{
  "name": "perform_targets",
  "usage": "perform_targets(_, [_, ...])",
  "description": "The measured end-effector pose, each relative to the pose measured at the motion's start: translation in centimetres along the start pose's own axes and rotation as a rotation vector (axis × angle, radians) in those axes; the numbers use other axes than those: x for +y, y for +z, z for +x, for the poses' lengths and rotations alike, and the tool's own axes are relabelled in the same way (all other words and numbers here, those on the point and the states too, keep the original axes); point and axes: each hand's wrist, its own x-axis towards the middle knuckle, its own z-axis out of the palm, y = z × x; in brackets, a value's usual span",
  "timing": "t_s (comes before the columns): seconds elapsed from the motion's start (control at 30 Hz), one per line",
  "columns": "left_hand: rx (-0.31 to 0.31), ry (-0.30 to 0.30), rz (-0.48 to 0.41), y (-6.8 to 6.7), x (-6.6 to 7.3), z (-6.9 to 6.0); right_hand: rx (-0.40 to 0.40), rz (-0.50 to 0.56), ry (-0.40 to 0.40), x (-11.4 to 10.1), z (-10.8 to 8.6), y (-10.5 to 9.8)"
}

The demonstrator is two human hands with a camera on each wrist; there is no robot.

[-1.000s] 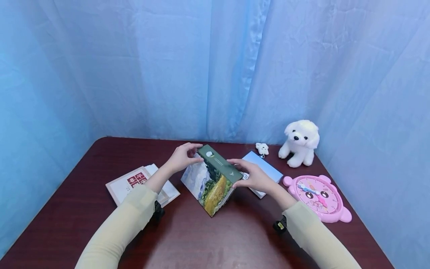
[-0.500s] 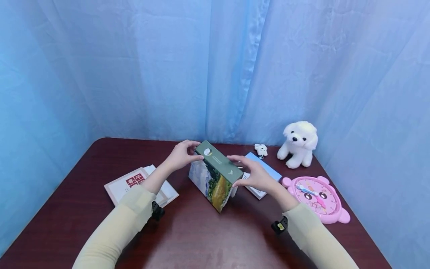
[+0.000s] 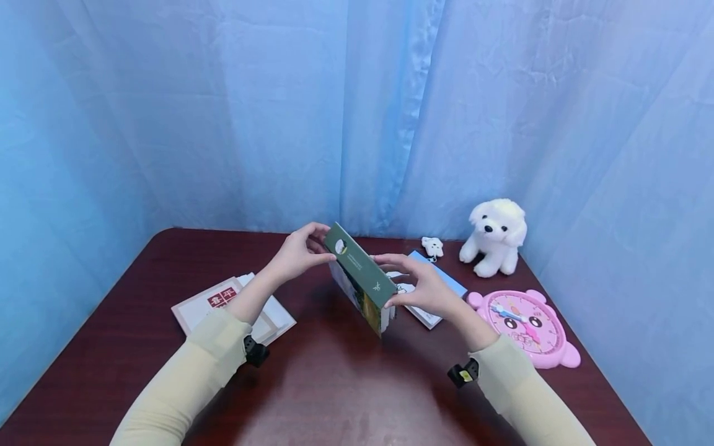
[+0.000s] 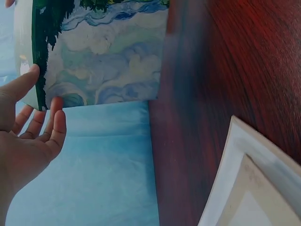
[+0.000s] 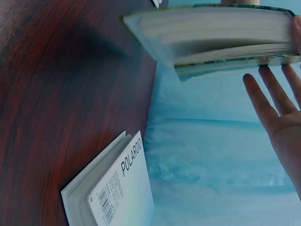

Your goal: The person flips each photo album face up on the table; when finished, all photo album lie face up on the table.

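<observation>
A thick book with a green spine and a painted landscape cover is held spine up over the middle of the table. My left hand pinches the far left end of the spine, thumb on the near cover. At the other end, my right hand grips the spine between thumb and fingers. The left wrist view shows the swirling painted cover beside my left hand. From the right wrist, the page edges hang slightly parted above my right hand's fingers.
Left on the dark red table lie pale books with red characters. A blue-white POLAROID book with a small white dog charm lies right of centre. A white plush dog and pink toy clock stand farther right.
The book has turned from showing its front cover broadly to nearly edge-on, its lower edge swinging right. Both hands keep their hold, and the left has risen slightly.
</observation>
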Motion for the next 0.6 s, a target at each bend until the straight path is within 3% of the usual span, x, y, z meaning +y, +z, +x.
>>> perform_targets(0.27, [0.012, -0.012, -0.101, -0.5, 0.1, -0.3, -0.026, -0.002, -0.108, -1.9, 0.1, 0.4])
perform_targets(0.47, [0.000, -0.023, -0.123, -0.7, 0.5, -0.6, -0.039, -0.003, -0.123, -0.2, -0.1, 1.1])
perform_targets(0.6, [0.009, -0.026, -0.119, -0.7, 0.7, -0.8, -0.053, -0.085, -0.111, 1.5, -0.2, 1.4])
